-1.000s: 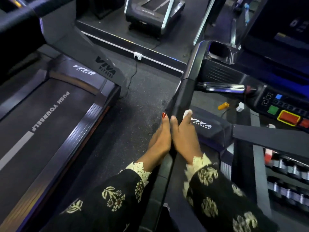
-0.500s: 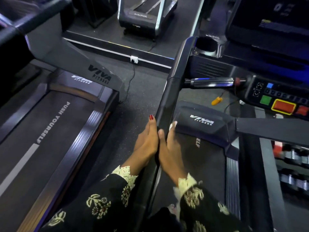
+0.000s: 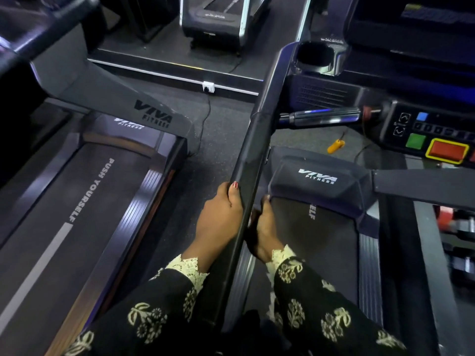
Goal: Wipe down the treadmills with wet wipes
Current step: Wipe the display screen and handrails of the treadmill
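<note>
**Step in hand (judged from hand placement):** wiping the long black plastic side handrail (image 3: 253,155) of the right-hand black treadmill (image 3: 318,181).

**Hand position.** The left hand (image 3: 219,217) grips the outer face of the handrail. Its thumb, with a red-painted nail, lies on the top edge, and its fingers curl under and out of sight. The right hand (image 3: 264,227) lies against the inner face directly opposite and is partly hidden behind the rail. Its fingers (image 3: 266,200) point up the rail, but it cannot be told whether they are curled or flat.

**Wipe location.** The wet wipe is not visible. It is probably trapped under one palm, but this cannot be confirmed.

**Procedure.**
1. Press the rail between both palms so the wipe wraps as much of its section as possible.
2. Slide along the rail in one slow, even stroke, and overlap each pass.
3. Include the underside, where grip residue is likely to collect.
4. Near the upper end, stop short of the black console with green and red buttons (image 3: 447,150), because moisture may enter the keys.
5. Refold the wipe to a fresh face once it drags dry.
</note>
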The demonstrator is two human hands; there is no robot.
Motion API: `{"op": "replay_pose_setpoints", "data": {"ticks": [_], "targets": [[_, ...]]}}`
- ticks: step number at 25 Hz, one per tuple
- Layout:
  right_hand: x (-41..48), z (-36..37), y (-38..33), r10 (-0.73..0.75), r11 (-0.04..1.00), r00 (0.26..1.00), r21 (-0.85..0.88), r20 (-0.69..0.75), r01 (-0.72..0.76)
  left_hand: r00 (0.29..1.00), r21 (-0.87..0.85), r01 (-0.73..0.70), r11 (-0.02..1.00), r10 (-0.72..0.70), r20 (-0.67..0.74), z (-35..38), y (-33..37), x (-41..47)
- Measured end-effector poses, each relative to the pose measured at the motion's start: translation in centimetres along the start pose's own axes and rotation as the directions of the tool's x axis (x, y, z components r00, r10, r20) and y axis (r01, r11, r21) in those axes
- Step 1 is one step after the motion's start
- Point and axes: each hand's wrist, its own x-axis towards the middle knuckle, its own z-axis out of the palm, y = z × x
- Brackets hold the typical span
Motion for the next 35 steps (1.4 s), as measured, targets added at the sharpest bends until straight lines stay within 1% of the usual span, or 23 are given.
{"op": "replay_pose_setpoints", "data": {"ticks": [2, 3, 5, 7, 8, 10, 12, 13, 14, 16, 17, 19, 21, 22, 24, 25, 26, 28, 29, 31, 33, 35], "targets": [[1.1, 0.5, -2.0, 0.081, 0.996, 0.996, 0.042, 0.027, -0.082, 1.000, 0.019, 0.000, 1.000, 0.000, 0.003, 0.0, 0.0, 0.1], [1.9, 0.9, -3.0, 0.079, 0.992, 0.997, 0.093, 0.023, -0.081, 1.000, 0.019, 0.000, 1.000, 0.000, 0.003, 0.1, 0.0, 0.0], [2.2, 1.9, -4.3, 0.002, 0.988, 1.000, 0.154, -0.005, -0.001, 1.000, 0.010, 0.002, 1.000, -0.002, 0.003, 0.1, 0.0, 0.0], [1.5, 1.6, -3.0, -0.089, 0.990, 0.996, 0.112, -0.015, 0.090, 1.000, 0.013, 0.011, 1.000, -0.011, 0.007, 0.0, 0.1, 0.0], [0.9, 1.1, -1.8, -0.114, 0.990, 0.992, 0.076, -0.050, 0.118, 1.000, 0.023, 0.015, 1.000, -0.015, 0.011, 0.0, 0.2, 0.0], [0.1, 0.4, -0.6, -0.134, 0.990, 0.987, 0.026, -0.086, 0.137, 1.000, 0.060, 0.019, 0.998, -0.020, 0.010, 0.0, 0.4, 0.0], [0.9, 1.1, -1.8, -0.152, 0.987, 0.981, 0.028, -0.120, 0.157, 1.000, 0.105, 0.011, 0.994, -0.011, -0.006, 0.1, 0.6, 0.1], [1.6, 1.7, -3.0, -0.199, 0.979, 0.969, 0.009, -0.145, 0.203, 1.000, 0.126, 0.010, 0.992, -0.008, -0.016, 0.2, 0.6, 0.2], [2.1, 2.4, -4.3, -0.257, 0.966, 0.951, -0.047, -0.171, 0.253, 1.000, 0.142, 0.012, 0.990, -0.009, -0.024, 0.3, 0.6, 0.2], [2.4, 3.7, -5.8, -0.375, 0.921, 0.912, -0.180, -0.165, 0.346, 0.999, 0.161, 0.020, 0.987, -0.014, -0.036, 0.4, 0.7, 0.5], [1.9, 3.9, -5.8, -0.423, 0.897, 0.894, -0.210, -0.148, 0.389, 0.999, 0.168, 0.021, 0.986, -0.015, -0.040, 0.4, 0.7, 0.6], [-0.5, 3.1, -4.5, -0.496, 0.862, 0.860, -0.193, -0.124, 0.469, 0.999, 0.173, 0.019, 0.985, -0.011, -0.050, 0.5, 0.8, 0.8], [-1.9, 1.8, -2.8, -0.476, 0.879, 0.865, -0.131, -0.158, 0.459, 0.998, 0.171, 0.020, 0.985, -0.010, -0.060, 0.5, 1.1, 0.9], [-1.5, 1.7, -2.8, -0.419, 0.908, 0.887, -0.106, -0.195, 0.406, 0.998, 0.171, 0.024, 0.985, -0.013, -0.063, 0.5, 1.3, 1.0], [0.9, 2.4, -4.3, -0.355, 0.935, 0.898, -0.108, -0.261, 0.338, 0.998, 0.176, 0.029, 0.984, -0.018, -0.066, 0.5, 1.5, 1.1], [2.2, 3.2, -5.4, -0.361, 0.933, 0.891, -0.098, -0.275, 0.348, 0.998, 0.181, 0.032, 0.983, -0.020, -0.066, 0.6, 1.6, 1.2], [2.9, 4.0, -6.6, -0.399, 0.917, 0.868, -0.121, -0.295, 0.381, 0.998, 0.185, 0.033, 0.982, -0.022, -0.066, 0.6, 1.6, 1.2], [2.8, 4.8, -7.0, -0.533, 0.844, 0.804, -0.234, -0.263, 0.482, 0.998, 0.187, 0.032, 0.982, -0.020, -0.066, 0.6, 1.5, 1.4], [1.8, 4.7, -6.4, -0.601, 0.792, 0.772, -0.282, -0.208, 0.541, 0.998, 0.183, 0.032, 0.983, -0.021, -0.065, 0.7, 1.5, 1.4], [-0.9, 3.6, -4.4, -0.677, 0.700, 0.731, -0.377, -0.082, 0.606, 0.998, 0.170, 0.033, 0.985, -0.023, -0.061, 0.6, 1.4, 1.4], [-1.0, 2.8, -4.7, -0.700, 0.632, 0.714, -0.473, -0.010, 0.614, 0.998, 0.159, 0.027, 0.987, -0.018, -0.060, 0.5, 1.4, 1.4], [0.8, 3.2, -6.9, -0.702, 0.572, 0.711, -0.578, 0.020, 0.581, 0.998, 0.149, 0.017, 0.989, -0.009, -0.056, 0.5, 1.4, 1.3]]}}
